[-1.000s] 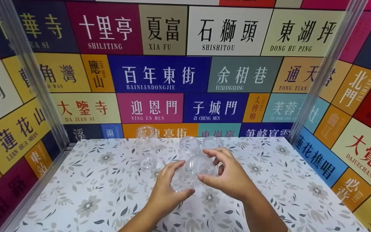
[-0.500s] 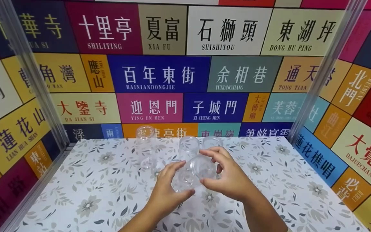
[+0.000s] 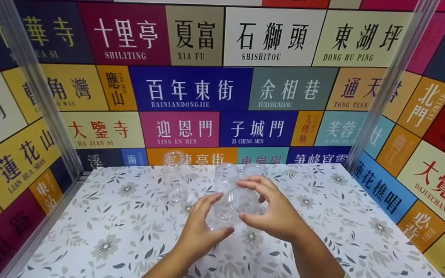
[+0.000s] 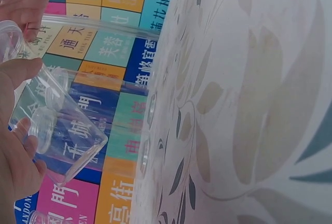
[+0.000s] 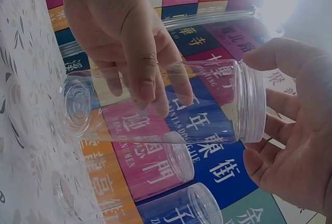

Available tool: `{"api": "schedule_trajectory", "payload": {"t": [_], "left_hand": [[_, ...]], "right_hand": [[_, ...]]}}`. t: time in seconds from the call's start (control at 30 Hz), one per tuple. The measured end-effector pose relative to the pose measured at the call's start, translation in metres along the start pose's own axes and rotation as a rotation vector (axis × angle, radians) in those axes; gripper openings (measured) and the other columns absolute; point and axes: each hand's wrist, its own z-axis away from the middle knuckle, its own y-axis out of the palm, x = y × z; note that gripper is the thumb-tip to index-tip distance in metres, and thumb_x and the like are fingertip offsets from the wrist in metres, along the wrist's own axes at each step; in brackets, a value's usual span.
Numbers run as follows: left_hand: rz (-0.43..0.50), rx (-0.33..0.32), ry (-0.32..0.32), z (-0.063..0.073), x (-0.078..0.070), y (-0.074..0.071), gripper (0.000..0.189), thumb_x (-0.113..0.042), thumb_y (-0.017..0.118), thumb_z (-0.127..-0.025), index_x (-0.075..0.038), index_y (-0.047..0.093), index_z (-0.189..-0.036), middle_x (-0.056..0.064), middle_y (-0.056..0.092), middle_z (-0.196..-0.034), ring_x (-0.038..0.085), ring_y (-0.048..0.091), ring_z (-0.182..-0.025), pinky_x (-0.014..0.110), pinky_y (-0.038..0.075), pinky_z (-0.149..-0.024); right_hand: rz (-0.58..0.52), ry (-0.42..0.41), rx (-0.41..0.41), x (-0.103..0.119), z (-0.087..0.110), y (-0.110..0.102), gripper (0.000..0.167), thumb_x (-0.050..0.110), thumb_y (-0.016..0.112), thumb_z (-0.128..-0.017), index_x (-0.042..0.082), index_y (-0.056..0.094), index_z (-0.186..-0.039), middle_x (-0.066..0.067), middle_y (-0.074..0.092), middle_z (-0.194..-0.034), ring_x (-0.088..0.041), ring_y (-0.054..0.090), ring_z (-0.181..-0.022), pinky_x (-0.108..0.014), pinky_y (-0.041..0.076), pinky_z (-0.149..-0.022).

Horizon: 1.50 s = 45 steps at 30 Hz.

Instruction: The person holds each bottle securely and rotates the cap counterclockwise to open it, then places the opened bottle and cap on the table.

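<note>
A clear plastic jar (image 5: 202,105) with a see-through lid (image 5: 254,102) is held tilted above the table, its base towards the tabletop in the right wrist view. My left hand (image 3: 199,226) grips the jar's body, with thumb and fingers on opposite sides. Around the lid's edge, my right hand (image 3: 274,208) curls its thumb and fingers. In the left wrist view, part of my left hand (image 4: 18,146) shows against the transparent wall, while the right hand (image 4: 28,1) is at the lid, near the top left corner.
Behind the hands stand more clear jars: one at the left (image 3: 175,175), one in the middle (image 3: 227,173) and one at the right (image 3: 255,170), partly hidden by my right hand. The table (image 3: 106,247) has a floral cover. Panels with printed signs (image 3: 191,88) enclose it.
My right hand's fingers have turned a little leftward around the lid, and the lid end has shifted slightly right and down. The left hand and the standing jars keep their places.
</note>
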Motion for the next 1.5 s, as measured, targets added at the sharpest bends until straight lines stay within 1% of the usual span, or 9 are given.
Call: {"api": "schedule_trajectory", "payload": {"t": [0.17, 0.3, 0.4, 0.6, 0.8, 1.0, 1.2, 1.33, 1.5], "left_hand": [[-0.004, -0.007, 0.009, 0.001, 0.002, 0.000, 0.085, -0.033, 0.096, -0.079, -0.028, 0.055, -0.154, -0.004, 0.055, -0.155, 0.027, 0.051, -0.145, 0.058, 0.045, -0.122], [0.008, -0.024, 0.011, 0.001, 0.003, -0.001, 0.086, -0.034, 0.096, -0.078, -0.030, 0.054, -0.154, -0.004, 0.055, -0.156, 0.026, 0.050, -0.146, 0.057, 0.044, -0.122], [0.028, -0.033, -0.013, -0.002, 0.003, -0.004, 0.087, -0.035, 0.096, -0.078, -0.031, 0.053, -0.155, -0.003, 0.055, -0.156, 0.026, 0.050, -0.146, 0.058, 0.044, -0.123], [0.084, -0.065, -0.091, -0.009, 0.003, -0.012, 0.090, -0.037, 0.097, -0.077, -0.035, 0.051, -0.154, -0.005, 0.056, -0.155, 0.024, 0.051, -0.147, 0.057, 0.040, -0.127], [0.165, -0.146, -0.103, -0.016, 0.010, -0.019, 0.091, -0.033, 0.097, -0.077, -0.027, 0.051, -0.155, 0.002, 0.055, -0.155, 0.027, 0.051, -0.146, 0.057, 0.040, -0.126], [0.164, -0.230, -0.097, -0.026, 0.026, -0.024, 0.089, -0.030, 0.094, -0.080, -0.013, 0.049, -0.155, 0.014, 0.053, -0.154, 0.036, 0.052, -0.145, 0.057, 0.040, -0.126], [0.173, -0.277, -0.169, -0.040, 0.042, -0.024, 0.090, -0.028, 0.094, -0.082, -0.010, 0.047, -0.157, 0.014, 0.053, -0.153, 0.034, 0.051, -0.146, 0.052, 0.040, -0.128], [0.146, -0.305, -0.186, -0.050, 0.051, -0.022, 0.087, -0.027, 0.092, -0.082, -0.009, 0.050, -0.155, 0.014, 0.054, -0.154, 0.034, 0.052, -0.143, 0.053, 0.044, -0.124], [0.100, -0.347, -0.197, -0.063, 0.059, -0.018, 0.084, -0.025, 0.092, -0.082, -0.008, 0.052, -0.153, 0.016, 0.057, -0.150, 0.038, 0.056, -0.137, 0.055, 0.049, -0.117]], "right_hand": [[-0.022, -0.015, -0.029, 0.000, 0.001, 0.000, 0.069, 0.018, 0.091, -0.078, 0.038, 0.067, -0.140, 0.014, 0.061, -0.147, -0.014, 0.058, -0.127, -0.036, 0.053, -0.093], [-0.056, -0.031, -0.070, 0.000, 0.001, -0.002, 0.070, 0.017, 0.092, -0.078, 0.031, 0.067, -0.142, 0.012, 0.061, -0.148, -0.016, 0.056, -0.128, -0.031, 0.053, -0.091], [-0.099, -0.031, -0.090, -0.001, 0.000, -0.004, 0.072, 0.016, 0.093, -0.078, 0.024, 0.067, -0.144, 0.009, 0.061, -0.147, -0.019, 0.055, -0.125, -0.029, 0.054, -0.089], [-0.181, 0.002, -0.106, -0.005, -0.002, -0.008, 0.075, 0.012, 0.093, -0.079, 0.025, 0.064, -0.146, 0.006, 0.059, -0.148, -0.022, 0.058, -0.128, -0.027, 0.056, -0.088], [-0.231, 0.016, -0.119, -0.012, -0.005, -0.011, 0.077, 0.008, 0.092, -0.080, 0.023, 0.061, -0.149, 0.001, 0.056, -0.150, -0.023, 0.057, -0.131, -0.028, 0.057, -0.093], [-0.266, 0.102, -0.150, -0.027, -0.008, -0.020, 0.081, 0.003, 0.089, -0.082, 0.019, 0.055, -0.153, -0.004, 0.047, -0.151, -0.021, 0.055, -0.141, -0.021, 0.052, -0.104], [-0.310, 0.157, -0.224, -0.047, -0.009, -0.034, 0.083, -0.006, 0.084, -0.084, 0.010, 0.049, -0.157, -0.007, 0.045, -0.153, -0.022, 0.051, -0.149, -0.016, 0.050, -0.113], [-0.342, 0.220, -0.267, -0.064, -0.009, -0.044, 0.083, -0.002, 0.083, -0.088, 0.007, 0.044, -0.161, -0.007, 0.043, -0.161, -0.024, 0.046, -0.154, -0.013, 0.048, -0.114], [-0.423, 0.362, -0.328, -0.090, -0.008, -0.057, 0.087, 0.000, 0.080, -0.093, 0.010, 0.035, -0.166, -0.009, 0.041, -0.172, -0.026, 0.044, -0.158, -0.013, 0.049, -0.111]]}}
